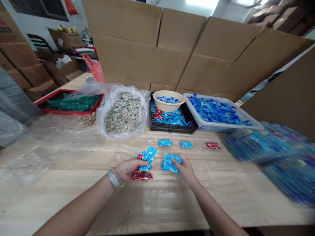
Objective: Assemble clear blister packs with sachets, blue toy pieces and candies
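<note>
Head view: both hands grasp small packets, left (128,168) blue-and-red (145,157), right (185,168) blue (169,164); print unreadable.

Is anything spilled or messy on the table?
Yes. A small heap of pale pieces lies loose on the table, outside the clear bag of candies and beside the red tray. The rest looks sorted.

Tall cardboard sheets (157,49) wall off the pale wooden table (172,196); stacked cartons (22,65) left.
</note>
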`<state>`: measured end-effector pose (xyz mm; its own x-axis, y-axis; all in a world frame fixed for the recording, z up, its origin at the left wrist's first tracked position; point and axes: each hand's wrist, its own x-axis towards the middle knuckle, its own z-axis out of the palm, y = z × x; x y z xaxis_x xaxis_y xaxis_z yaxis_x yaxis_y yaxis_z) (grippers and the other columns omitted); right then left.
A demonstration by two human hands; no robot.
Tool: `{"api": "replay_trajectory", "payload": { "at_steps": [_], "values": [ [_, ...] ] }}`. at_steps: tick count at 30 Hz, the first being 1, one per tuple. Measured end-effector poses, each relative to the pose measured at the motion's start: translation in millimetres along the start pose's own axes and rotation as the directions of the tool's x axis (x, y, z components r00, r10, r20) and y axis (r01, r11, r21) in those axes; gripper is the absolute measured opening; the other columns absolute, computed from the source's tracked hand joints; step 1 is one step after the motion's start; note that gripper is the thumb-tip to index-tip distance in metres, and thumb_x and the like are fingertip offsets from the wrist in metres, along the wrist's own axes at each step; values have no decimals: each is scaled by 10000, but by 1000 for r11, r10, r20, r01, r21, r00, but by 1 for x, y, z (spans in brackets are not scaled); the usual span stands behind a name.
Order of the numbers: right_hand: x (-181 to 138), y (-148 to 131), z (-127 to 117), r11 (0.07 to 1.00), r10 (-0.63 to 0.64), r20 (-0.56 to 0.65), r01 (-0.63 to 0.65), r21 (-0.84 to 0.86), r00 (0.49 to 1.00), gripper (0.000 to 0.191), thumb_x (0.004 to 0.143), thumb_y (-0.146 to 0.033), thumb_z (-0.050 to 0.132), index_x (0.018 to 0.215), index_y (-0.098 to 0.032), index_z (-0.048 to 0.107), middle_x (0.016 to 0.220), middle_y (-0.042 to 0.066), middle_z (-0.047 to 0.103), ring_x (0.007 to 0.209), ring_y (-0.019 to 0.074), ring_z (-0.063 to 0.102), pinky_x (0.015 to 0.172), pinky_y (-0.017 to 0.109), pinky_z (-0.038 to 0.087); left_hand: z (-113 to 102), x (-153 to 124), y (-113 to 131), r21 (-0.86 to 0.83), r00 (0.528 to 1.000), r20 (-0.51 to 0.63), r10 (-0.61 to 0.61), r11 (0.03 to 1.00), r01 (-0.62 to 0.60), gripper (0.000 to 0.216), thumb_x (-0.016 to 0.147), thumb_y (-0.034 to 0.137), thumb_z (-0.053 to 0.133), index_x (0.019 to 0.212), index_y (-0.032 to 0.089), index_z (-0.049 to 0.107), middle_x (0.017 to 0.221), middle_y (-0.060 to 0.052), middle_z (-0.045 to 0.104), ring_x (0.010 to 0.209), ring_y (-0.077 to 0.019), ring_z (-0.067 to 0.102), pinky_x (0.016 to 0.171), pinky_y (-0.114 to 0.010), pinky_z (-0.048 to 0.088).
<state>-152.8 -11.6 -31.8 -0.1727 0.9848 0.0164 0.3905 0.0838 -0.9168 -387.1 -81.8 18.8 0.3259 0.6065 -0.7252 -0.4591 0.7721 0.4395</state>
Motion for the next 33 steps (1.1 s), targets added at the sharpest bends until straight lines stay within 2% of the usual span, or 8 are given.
{"api": "replay_trajectory", "payload": {
  "at_steps": [5,10,15,18,22,27,30,33],
  "values": [
    [-13,-20,12,988,-135,-101,127,-82,986,209,637,-381,590,731,-196,569,784,40,583,798,208,517,726,335,407,-29,-39,-7,-57,986,-101,130,989,-136,109,684,154,624,780,111,594,712,-64,662,634,-185,644,638,-273,511],
    [-30,-55,94,998,-63,57,61,29,996,308,671,-333,547,951,-208,517,737,-10,556,597,142,476,584,272,396,-73,-83,-14,-93,895,-349,279,940,-329,108,694,134,613,795,126,579,771,-74,664,670,-174,646,636,-255,516],
    [-47,-70,147,950,-203,41,207,-232,978,182,709,-323,536,818,-186,589,841,80,579,823,228,494,750,372,367,-78,-88,-36,-91,916,-296,271,946,-310,126,672,144,632,787,139,582,736,-54,656,646,-165,636,664,-272,506],
    [-58,-82,133,934,-290,50,294,-202,956,290,722,-361,539,961,-202,585,986,102,552,859,221,494,764,374,376,-63,-82,-47,39,943,-182,278,960,-275,163,652,145,640,811,152,605,726,-31,651,613,-145,614,618,-248,493],
    [-72,-84,85,972,-230,332,229,41,915,200,749,-341,493,852,-221,615,721,5,594,640,141,530,604,266,426,-29,-67,-55,255,981,-22,191,950,-179,112,601,116,653,707,132,621,608,-12,624,533,-135,578,529,-220,453],
    [-97,-35,12,991,-3,-75,-7,-135,997,229,734,-398,501,655,-200,585,622,12,592,593,164,532,564,283,426,-7,-49,-60,145,990,89,113,982,-125,141,621,158,662,753,141,616,696,-28,642,602,-149,607,606,-251,476],
    [-113,-9,-1,976,-34,-40,25,-217,999,219,744,-393,498,721,-204,608,705,43,616,680,199,560,647,334,446,-3,-36,-68,-41,992,109,64,997,-60,190,644,140,633,831,141,597,773,-48,652,699,-181,632,701,-294,483],
    [-123,-8,7,966,-106,-33,95,-241,994,234,711,-385,550,858,-214,615,880,81,607,860,246,543,780,402,419,14,-21,-81,-208,984,40,173,965,-161,267,638,72,581,891,156,572,812,-46,653,776,-200,632,780,-328,469]
  ]
}}
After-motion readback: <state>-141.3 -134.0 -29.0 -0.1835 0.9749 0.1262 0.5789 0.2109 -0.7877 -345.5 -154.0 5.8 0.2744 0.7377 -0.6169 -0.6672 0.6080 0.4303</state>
